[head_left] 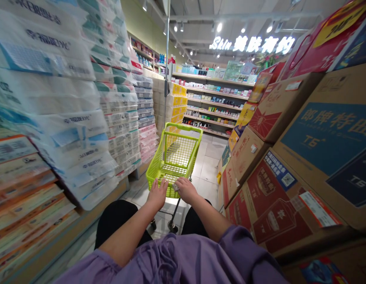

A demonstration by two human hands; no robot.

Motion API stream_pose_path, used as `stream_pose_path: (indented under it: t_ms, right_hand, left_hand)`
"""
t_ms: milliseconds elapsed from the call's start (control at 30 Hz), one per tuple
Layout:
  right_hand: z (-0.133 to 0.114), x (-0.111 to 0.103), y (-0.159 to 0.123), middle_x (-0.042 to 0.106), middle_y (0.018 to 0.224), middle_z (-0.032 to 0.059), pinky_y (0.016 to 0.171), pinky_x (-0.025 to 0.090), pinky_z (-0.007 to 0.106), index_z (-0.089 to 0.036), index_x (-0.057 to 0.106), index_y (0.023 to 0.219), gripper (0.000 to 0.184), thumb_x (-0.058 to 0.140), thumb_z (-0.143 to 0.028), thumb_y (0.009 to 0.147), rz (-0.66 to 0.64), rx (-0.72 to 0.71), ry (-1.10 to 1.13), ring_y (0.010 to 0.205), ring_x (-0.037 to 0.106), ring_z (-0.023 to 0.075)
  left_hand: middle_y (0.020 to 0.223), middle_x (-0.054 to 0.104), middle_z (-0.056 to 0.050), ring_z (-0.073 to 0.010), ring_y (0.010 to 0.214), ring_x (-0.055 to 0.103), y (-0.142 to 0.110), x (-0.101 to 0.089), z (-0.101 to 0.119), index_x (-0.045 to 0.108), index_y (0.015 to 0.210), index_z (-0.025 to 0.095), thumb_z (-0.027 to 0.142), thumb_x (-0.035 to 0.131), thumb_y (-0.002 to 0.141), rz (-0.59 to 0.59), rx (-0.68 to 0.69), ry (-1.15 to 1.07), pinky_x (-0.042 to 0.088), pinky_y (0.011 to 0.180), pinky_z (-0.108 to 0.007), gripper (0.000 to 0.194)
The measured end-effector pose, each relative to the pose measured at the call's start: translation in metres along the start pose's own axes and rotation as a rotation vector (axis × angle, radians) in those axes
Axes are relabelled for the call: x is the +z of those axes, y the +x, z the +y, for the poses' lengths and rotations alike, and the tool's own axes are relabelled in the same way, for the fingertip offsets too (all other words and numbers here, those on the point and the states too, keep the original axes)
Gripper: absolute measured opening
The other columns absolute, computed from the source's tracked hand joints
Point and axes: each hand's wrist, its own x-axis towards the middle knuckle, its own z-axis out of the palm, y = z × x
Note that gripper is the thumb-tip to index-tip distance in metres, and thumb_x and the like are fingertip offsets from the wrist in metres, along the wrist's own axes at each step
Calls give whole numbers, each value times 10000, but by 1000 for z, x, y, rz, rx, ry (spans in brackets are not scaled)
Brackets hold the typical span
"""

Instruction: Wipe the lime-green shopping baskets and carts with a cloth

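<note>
A lime-green plastic shopping cart (179, 149) stands right in front of my knees; no goods show in its mesh basket. My left hand (158, 194) lies over the near rim, its fingers bent onto the edge. Beside it, my right hand (185, 190) grips the same rim a little to the right. A small crumpled whitish piece (175, 187), perhaps tissue, shows under the right fingers. The cart's raised handle frame is at the far end. Dark casters show below, between my legs.
Wrapped paper packs (73, 98) are stacked high along the left. Cardboard cartons (268, 189) form a wall close on the right. Between them a pale tiled floor (209, 165) leads to shelves (214, 98) of small products. A thin post (167, 51) stands beside yellow packs.
</note>
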Motion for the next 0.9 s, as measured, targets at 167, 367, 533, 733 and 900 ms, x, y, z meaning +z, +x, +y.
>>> stream_pose_path:
  t_ms: [167, 367, 533, 733, 900]
  right_hand:
    - [-4, 6, 0, 570, 1271, 115, 1091, 307, 413, -176, 591, 1168, 343, 574, -141, 827, 18, 97, -4, 1300, 388, 255]
    - [-10, 13, 6, 503, 1369, 129, 1105, 306, 409, -155, 523, 1270, 491, 516, -43, 792, -2, 113, 118, 1329, 371, 230]
    - [3, 14, 4, 502, 1381, 133, 1133, 273, 434, -145, 583, 1200, 451, 531, -34, 766, -20, 112, 162, 1357, 349, 237]
    - [20, 18, -6, 530, 1356, 121, 1144, 263, 450, -158, 624, 1124, 424, 510, 2, 748, 76, 232, 145, 1357, 360, 240]
    - [11, 22, 0, 544, 1326, 147, 1134, 268, 463, -145, 623, 1098, 405, 494, 10, 747, 80, 314, 146, 1346, 375, 258]
  left_hand:
    - [1514, 368, -90, -346, 1410, 265, -4, -7, -1, 358, 1452, 189, 81, 404, 805, -38, 3, 13, 193, 1143, -521, 657]
    - [1416, 500, -92, -279, 1353, 373, 0, -22, -16, 421, 1409, 182, 47, 367, 823, -67, 0, -50, 250, 1127, -446, 604]
    - [1448, 464, -75, -245, 1374, 348, 5, -28, -44, 444, 1392, 226, 6, 344, 811, -114, -81, -28, 233, 1134, -447, 629]
    - [1437, 472, -89, -276, 1378, 342, 13, -26, -28, 412, 1419, 237, 2, 378, 782, -157, -4, -52, 228, 1139, -463, 680]
    - [1451, 452, -115, -308, 1396, 307, 11, -22, -11, 408, 1425, 205, 36, 382, 808, -136, 7, -76, 234, 1136, -479, 640]
